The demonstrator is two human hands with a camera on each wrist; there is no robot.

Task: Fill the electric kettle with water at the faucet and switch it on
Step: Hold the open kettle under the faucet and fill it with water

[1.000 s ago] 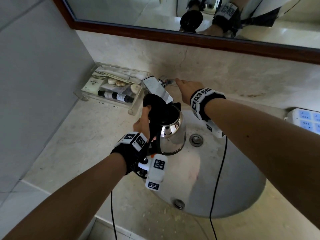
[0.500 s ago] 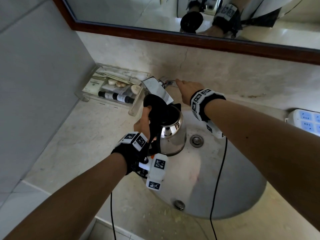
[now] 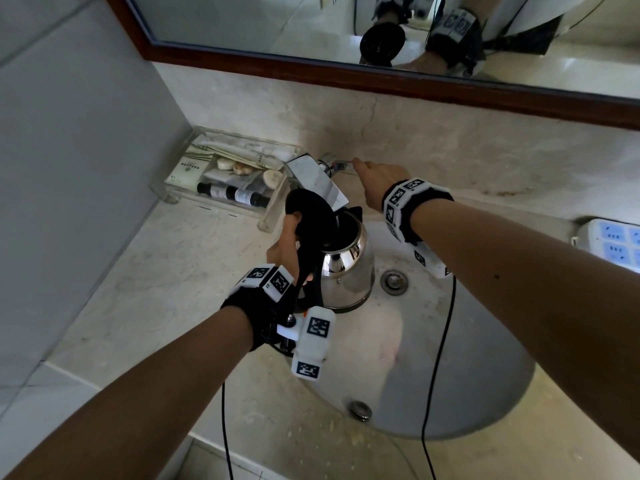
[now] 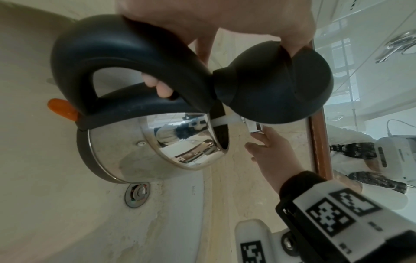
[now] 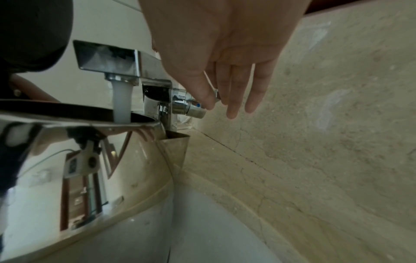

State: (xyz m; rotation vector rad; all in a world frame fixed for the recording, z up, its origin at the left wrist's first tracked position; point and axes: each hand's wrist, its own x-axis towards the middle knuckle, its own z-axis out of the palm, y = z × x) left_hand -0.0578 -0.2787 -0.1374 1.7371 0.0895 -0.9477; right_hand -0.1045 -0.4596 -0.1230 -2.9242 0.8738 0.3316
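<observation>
Almost nothing has shifted over the last second: your hands and the kettle (image 3: pixel 346 268) sit where they were. Nearest you, your left hand (image 3: pixel 285 242) stays wrapped around the black handle, thumb holding the lid (image 4: pixel 273 85) tipped open, with the kettle over the sink (image 3: pixel 485 393). Water (image 5: pixel 121 105) runs from the faucet (image 5: pixel 108 58) into the mouth. Beyond, your right hand (image 3: pixel 377 183) has fingers nearly straight, thumb and fingertip lightly pinching the tap lever (image 5: pixel 217 95). Keep the mouth centred under the stream, hold level as weight builds, and close the tap before it overfills.
</observation>
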